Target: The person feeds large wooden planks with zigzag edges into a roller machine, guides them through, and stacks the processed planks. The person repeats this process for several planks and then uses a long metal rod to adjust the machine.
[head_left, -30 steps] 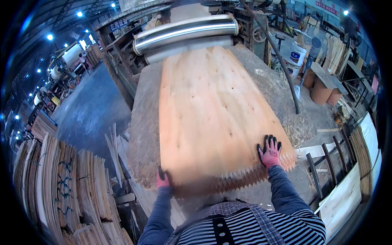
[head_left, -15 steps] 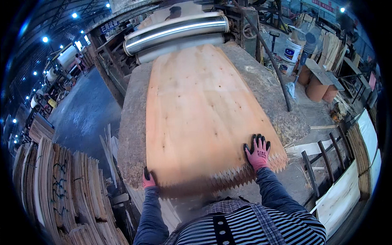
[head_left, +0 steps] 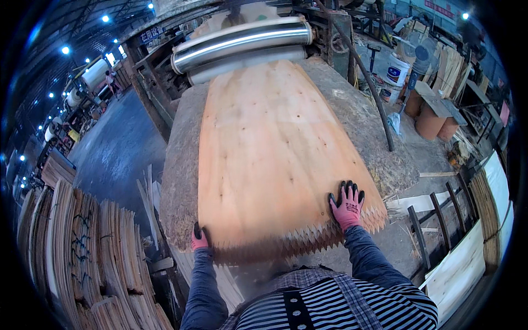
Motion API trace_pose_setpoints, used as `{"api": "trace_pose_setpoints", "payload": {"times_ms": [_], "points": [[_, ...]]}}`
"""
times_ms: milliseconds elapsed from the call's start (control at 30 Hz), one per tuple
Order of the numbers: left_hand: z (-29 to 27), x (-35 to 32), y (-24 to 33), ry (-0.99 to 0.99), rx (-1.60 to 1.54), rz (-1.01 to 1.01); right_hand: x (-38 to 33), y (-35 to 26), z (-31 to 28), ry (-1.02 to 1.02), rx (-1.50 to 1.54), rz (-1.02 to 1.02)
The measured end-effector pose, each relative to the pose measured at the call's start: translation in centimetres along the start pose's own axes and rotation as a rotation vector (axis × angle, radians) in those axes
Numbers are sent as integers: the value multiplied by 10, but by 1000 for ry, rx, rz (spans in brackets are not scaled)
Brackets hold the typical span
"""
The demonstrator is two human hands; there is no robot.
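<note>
A stack of pale orange wood veneer sheets (head_left: 267, 159) lies lengthwise before me, its near end jagged with zigzag teeth. At its near left corner is my left hand (head_left: 199, 238), in a pink glove with black fingertips, closed on the side edge; part of its fingers is hidden. My right hand (head_left: 347, 209), gloved alike, lies flat on top near the right corner, with its fingers spread. The far end of the stack reaches a shiny metal roller (head_left: 242, 43).
A worn grey table (head_left: 179, 165) carries the stack. Bundled veneer (head_left: 91, 242) stands at the lower left. A dark metal bar (head_left: 377, 99) slants down on the right. Beyond it are a white bucket (head_left: 395, 71) and brown drums (head_left: 429, 122). A metal rack (head_left: 434, 225) stands at the right.
The view has shifted slightly. My left hand has slid a little toward the far end along the left edge; the right hand stays flat in the same spot.
</note>
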State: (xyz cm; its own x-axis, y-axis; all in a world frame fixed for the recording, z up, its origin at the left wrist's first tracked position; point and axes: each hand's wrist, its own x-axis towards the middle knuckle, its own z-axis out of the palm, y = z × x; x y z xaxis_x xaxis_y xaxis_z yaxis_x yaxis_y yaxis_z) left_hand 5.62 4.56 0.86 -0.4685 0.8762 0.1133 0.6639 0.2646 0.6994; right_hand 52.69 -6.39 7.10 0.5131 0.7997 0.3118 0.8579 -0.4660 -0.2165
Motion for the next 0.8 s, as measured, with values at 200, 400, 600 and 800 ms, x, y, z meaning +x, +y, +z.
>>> {"api": "trace_pose_setpoints", "payload": {"times_ms": [200,400,600,800], "points": [[20,14,-38,112,56,23,-1,-3,-4,-54,27,24],[29,29,-67,119,-110,204,-1,-6,-2,-50,40,18],[24,14,-33,107,79,21,0,-1,-2,-40,7,36],[16,6,-25,73,-72,77,-1,-5,-6,-11,-7,16]]}}
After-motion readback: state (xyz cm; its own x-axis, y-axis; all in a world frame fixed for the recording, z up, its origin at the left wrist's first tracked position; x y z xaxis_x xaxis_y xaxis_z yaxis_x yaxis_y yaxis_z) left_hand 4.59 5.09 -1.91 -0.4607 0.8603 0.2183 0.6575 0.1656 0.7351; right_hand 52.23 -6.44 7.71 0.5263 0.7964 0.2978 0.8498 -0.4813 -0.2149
